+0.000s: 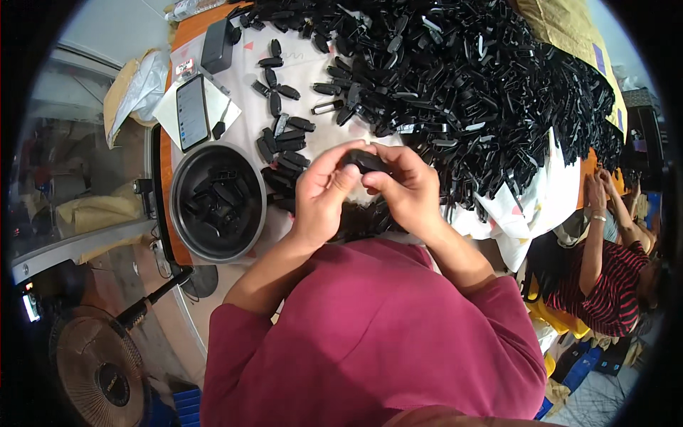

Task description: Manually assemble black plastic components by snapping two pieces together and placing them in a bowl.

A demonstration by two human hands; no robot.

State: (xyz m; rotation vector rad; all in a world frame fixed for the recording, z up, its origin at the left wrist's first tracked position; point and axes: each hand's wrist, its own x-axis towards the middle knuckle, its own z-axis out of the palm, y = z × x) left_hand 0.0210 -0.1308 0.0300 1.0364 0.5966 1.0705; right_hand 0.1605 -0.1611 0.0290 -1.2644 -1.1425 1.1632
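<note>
Between the fingertips of both hands, in front of my chest, is a small black oblong plastic piece (pixel 365 161). My left hand (pixel 324 191) pinches its left side with thumb and fingers. On the other side, my right hand (pixel 410 186) grips its right end, thumb toward me. The fingers cover part of the piece, so its exact kind does not show. Beyond the hands spreads a large heap of similar black plastic pieces (pixel 455 92). Several loose ones (pixel 275 104) lie in a rough column left of the heap, and more lie close beside my left wrist.
A dark round bowl (pixel 259 206) with black pieces inside stands at the table's left. Behind it are a phone (pixel 192 112) and a dark box (pixel 216 45). A fan (pixel 99 366) stands lower left. Another person's arm (pixel 596 235) shows at the right, beside the table.
</note>
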